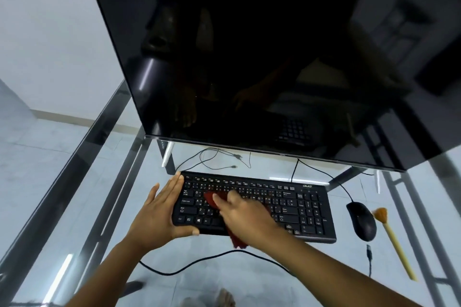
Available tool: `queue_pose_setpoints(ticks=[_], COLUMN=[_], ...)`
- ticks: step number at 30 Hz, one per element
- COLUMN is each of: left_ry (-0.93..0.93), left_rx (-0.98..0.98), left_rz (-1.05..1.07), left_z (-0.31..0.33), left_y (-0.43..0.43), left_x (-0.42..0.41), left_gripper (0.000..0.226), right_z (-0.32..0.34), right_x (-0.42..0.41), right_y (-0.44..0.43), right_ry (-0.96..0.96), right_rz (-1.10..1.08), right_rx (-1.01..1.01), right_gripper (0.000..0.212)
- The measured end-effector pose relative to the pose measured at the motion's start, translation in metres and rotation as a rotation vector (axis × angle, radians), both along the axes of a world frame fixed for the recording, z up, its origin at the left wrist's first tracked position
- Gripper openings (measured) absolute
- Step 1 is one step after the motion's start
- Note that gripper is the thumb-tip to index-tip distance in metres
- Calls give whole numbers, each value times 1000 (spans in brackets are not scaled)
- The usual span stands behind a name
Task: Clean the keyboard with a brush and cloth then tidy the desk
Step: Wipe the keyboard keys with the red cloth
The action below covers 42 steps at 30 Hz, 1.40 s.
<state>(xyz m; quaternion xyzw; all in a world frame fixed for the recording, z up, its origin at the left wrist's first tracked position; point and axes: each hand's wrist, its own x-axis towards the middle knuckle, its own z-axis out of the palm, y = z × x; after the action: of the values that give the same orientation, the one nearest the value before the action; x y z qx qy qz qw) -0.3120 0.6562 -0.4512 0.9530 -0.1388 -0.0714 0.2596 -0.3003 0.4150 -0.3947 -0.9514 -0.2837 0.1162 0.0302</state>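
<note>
Pale floor tiles show through the glass desk (179,254), and a dark monitor (249,57) fills the upper half of the frame. Below it, in the lower middle, lies the black keyboard (299,209), your task's main object.

Your left hand (159,212) is open. Its straight fingers lie against the keyboard's left end and the thumb sits along the front edge. That reads as a brace, since a light board on smooth glass would likely slide under sideways wiping.

Your right hand (247,217) lies fairly flat on the red cloth (210,200), pressing it onto the left-centre keys rather than pinching it. A tail of cloth trails out under your palm past the front edge. The hand is a little blurred, so the finer finger positions are unclear.

The brush (394,239) lies well to the right of the frame, just beyond the mouse (361,220), with its bristles pointing away from you. It is out of the wiping path, which suggests you are on the cloth stage.

The right keys and number pad sit uncovered, so most of the wipe probably lies ahead. Loose cables (212,157) behind the keyboard would belong to the tidying.
</note>
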Motion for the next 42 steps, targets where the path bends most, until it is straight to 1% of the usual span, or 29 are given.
queue_pose_setpoints(ticks=[1, 3, 5, 6, 8, 10, 11, 12, 14, 15, 16, 17, 19, 21, 22, 24, 26, 27, 28, 30, 31, 32, 33, 36, 37, 38, 39, 42], left_ry=[9, 20, -46, -88, -135, -157, -162, -165, -165, -165, -162, -160, -150, -132, -141, -164, -157, -156, -159, -151, -145, -147, -153, -193, -199, -203, -204, -202], left_rx=[-1, 31, 107, 131, 150, 155, 159, 165, 162, 153, 152, 156, 157, 178, 204, 254, 277, 270, 259, 258, 265, 268, 274, 287, 286, 285, 283, 280], left_rz=[-4, -27, -51, -54, -65, -111, -137, -163, -210, -229, -244, -250, -246, -243, -244, -248, -237, -228, -225, -241, -250, -251, -250, -243, -247, -249, -247, -251], left_z=[-1, -1, 2, 7, 21, 33, 35, 36, 34, 31, 28, 25, 21, 16, 12, 8, 8, 10, 13, 16, 16, 14, 12, 6, 4, 4, 3, 3], left_y=[1, 2, 0, -4, -20, -43, -55, -67, -90, -101, -112, -120, -134, -140, -139, -138, -141, -145, -150, -161, -165, -167, -168, -168, -168, -168, -167, -167], left_x=[0, -1, -1, -1, 4, 10, 13, 16, 19, 20, 20, 20, 19, 16, 14, 12, 14, 15, 17, 21, 22, 24, 24, 23, 21, 21, 20, 21], left_gripper=[130, 125, 112, 103, 90, 86, 83, 79, 69, 65, 63, 62, 63, 64, 63, 64, 66, 66, 65, 65, 66, 66, 65, 62, 61, 61, 61, 61], right_z=[1, 6, 9, 10, 7, 5, 6, 6, 5, 7, 7, 7, 4, 3, 4, 6, 8, 9, 6, 4, 3, 2, 2, 0, 1, 2, 2, 1], right_x=[5, 25, 34, 32, 14, -6, -5, 4, 29, 36, 38, 35, 16, 6, 12, 30, 39, 36, 28, 2, -8, -11, -7, 21, 24, 22, 16, -14], right_y=[-9, -31, -45, -46, -40, -38, -43, -49, -65, -69, -68, -61, -47, -54, -66, -97, -118, -119, -114, -97, -94, -96, -104, -140, -144, -140, -131, -109], right_ry=[-7, -51, -90, -81, -22, 19, 8, -23, -90, -88, -74, -63, -2, 16, -28, -94, -96, -88, -75, -14, 17, 24, 11, -110, -108, -90, -59, 45], right_rz=[-46, -246, -369, -364, -241, -86, -83, -138, -370, -474, -521, -497, -352, -282, -296, -445, -586, -592, -551, -374, -300, -269, -303, -607, -668, -671, -625, -339], right_rx=[-12, -2, -33, -40, -28, -36, -30, -21, 9, 14, 17, 23, 0, -28, -54, -109, -143, -134, -103, -38, -30, -35, -42, -79, -86, -66, -26, 16], right_gripper=[44, 38, 39, 40, 45, 47, 45, 42, 39, 39, 39, 40, 45, 47, 45, 41, 40, 40, 41, 45, 46, 46, 44, 40, 39, 39, 40, 45])
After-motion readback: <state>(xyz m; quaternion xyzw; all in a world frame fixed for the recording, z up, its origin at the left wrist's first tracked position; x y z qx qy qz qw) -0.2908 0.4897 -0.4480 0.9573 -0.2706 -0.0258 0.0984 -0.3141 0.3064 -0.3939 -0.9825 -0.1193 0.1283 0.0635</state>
